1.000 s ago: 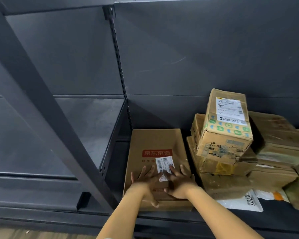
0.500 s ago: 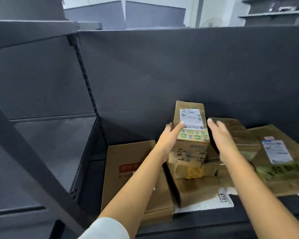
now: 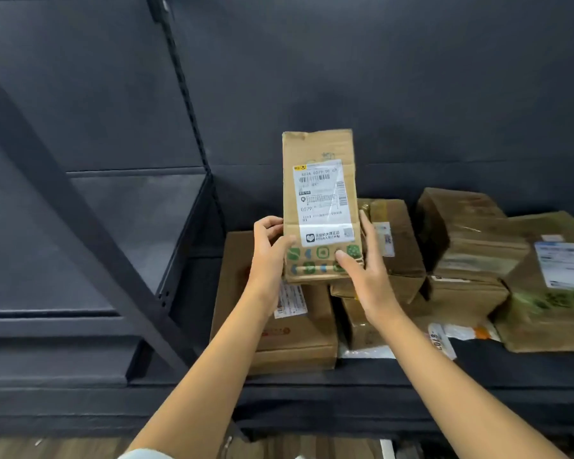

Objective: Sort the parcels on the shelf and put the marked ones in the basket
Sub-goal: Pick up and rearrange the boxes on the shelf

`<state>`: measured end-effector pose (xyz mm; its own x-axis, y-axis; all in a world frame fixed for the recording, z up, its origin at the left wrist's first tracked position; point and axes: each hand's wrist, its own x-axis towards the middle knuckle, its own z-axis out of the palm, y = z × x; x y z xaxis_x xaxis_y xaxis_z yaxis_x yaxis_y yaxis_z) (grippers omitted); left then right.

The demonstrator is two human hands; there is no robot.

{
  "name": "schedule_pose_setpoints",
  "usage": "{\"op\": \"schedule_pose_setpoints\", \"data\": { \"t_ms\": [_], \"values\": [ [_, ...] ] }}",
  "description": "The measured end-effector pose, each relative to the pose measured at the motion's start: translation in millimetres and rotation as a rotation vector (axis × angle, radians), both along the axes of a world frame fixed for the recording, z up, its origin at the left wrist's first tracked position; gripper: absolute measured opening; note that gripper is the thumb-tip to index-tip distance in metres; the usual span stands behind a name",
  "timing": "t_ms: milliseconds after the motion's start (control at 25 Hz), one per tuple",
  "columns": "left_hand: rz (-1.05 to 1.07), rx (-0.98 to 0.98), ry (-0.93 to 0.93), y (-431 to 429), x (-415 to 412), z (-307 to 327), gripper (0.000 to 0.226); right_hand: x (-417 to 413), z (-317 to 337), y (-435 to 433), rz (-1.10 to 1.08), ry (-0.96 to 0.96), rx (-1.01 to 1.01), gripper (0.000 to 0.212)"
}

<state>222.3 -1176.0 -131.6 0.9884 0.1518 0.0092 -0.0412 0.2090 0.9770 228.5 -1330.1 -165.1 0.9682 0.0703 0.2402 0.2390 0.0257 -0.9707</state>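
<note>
A small cardboard parcel (image 3: 318, 207) with a white shipping label and green printed icons is held up above the shelf, label side facing me. My left hand (image 3: 270, 250) grips its lower left edge, and my right hand (image 3: 362, 263) grips its lower right edge with the thumb across the front. Below lies a flat brown box with a red logo (image 3: 295, 332). To the right, several more cardboard parcels (image 3: 471, 246) are stacked, one with a white label (image 3: 560, 293). No basket is in view.
The dark metal shelf (image 3: 345, 376) has a slanted brace (image 3: 80, 226) crossing the left bay and a slotted upright (image 3: 186, 94). White plastic mailers (image 3: 444, 336) lie under the boxes. Wooden floor (image 3: 80, 447) shows at the bottom.
Both hands left the flat red-logo box, reached to the small parcel on the stack, took hold of it and lifted it upright off the pile.
</note>
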Motion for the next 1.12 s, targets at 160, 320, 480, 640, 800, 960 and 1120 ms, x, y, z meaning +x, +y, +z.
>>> {"op": "schedule_pose_setpoints", "data": {
  "t_ms": [160, 320, 480, 640, 800, 960, 1120],
  "values": [
    [0.12, 0.118, -0.008, 16.5, -26.3, -15.1, 0.042, -22.6, -9.8, 24.9, 0.124, -0.033, -0.018, 0.071],
    [0.143, 0.166, -0.029, 28.5, -38.6, -19.6, 0.047, -28.8, -15.3, 39.6, 0.145, -0.041, -0.053, 0.072],
    [0.114, 0.11, -0.037, 43.9, -40.7, -28.9, 0.043, -34.8, -12.6, 44.6, 0.147, -0.11, -0.091, 0.053],
    [0.072, -0.123, 0.027, 64.1, -33.1, -42.3, 0.06, -23.6, 11.1, 38.9, 0.093, -0.119, 0.044, 0.038],
    [-0.058, -0.398, 0.143, 70.1, -26.0, -61.2, 0.06, -16.9, 32.4, 49.9, -0.043, -0.12, -0.185, 0.068],
    [-0.066, -0.594, 0.292, 67.9, -20.9, -73.6, 0.048, -13.9, 36.9, 52.4, 0.129, 0.344, 0.055, 0.072],
    [-0.097, -0.625, 0.261, 74.1, -15.0, -78.3, 0.046, -8.5, 30.5, 47.8, 0.34, 0.399, 0.168, 0.041]
  ]
}}
